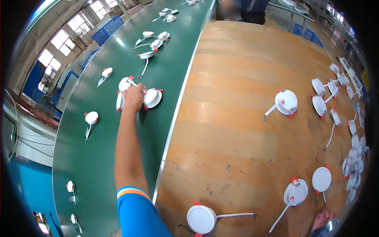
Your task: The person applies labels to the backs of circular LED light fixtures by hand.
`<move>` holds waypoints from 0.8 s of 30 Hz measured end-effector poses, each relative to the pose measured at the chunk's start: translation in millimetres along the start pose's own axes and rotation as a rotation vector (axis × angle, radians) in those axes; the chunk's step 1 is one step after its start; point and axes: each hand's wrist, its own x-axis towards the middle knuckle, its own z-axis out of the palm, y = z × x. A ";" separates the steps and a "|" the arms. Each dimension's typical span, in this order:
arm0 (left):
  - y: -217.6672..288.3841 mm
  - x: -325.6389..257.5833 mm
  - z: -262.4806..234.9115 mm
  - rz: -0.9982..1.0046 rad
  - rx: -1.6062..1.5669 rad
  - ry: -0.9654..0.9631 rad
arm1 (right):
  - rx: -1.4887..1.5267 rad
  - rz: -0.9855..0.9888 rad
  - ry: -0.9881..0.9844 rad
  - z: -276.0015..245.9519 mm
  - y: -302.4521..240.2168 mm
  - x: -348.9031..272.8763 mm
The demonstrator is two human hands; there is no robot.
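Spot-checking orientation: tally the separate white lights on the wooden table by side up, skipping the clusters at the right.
Smooth face up: 2 (front-left light, rightmost light)
Cable side up: 2 (far light, near light)
Total: 4

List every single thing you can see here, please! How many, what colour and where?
Belt: 1, green, left
Table: 1, brown, middle and right
Rail: 1, silvery, between belt and table
Belt lights: more than a dozen, white with red clips, scattered along the belt
Table lights: many, white with red clips; four spread out, the rest crowded at the right, too bunched to count
Crates: several, blue, upper left and upper right
Windows: several, bright white, upper left
Other person: 1, dark clothes, table's far end
Sleeve: 1, blue with striped cuff, bottom
Left hand: 1, bare, at clustered belt lights
Right hand: 1, bare, lower right, partly visible
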 end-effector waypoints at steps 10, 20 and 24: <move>192.6 -7.6 -131.0 0.389 -0.453 0.122 | 0.202 -0.082 -0.174 13.4 28.8 11.8; 298.1 -173.2 -236.2 0.588 -0.874 -0.010 | -0.685 -0.069 0.026 104.3 52.3 -21.2; 310.4 -311.9 -256.9 0.549 -1.475 -0.517 | -1.176 -0.247 -0.340 146.2 42.9 -52.2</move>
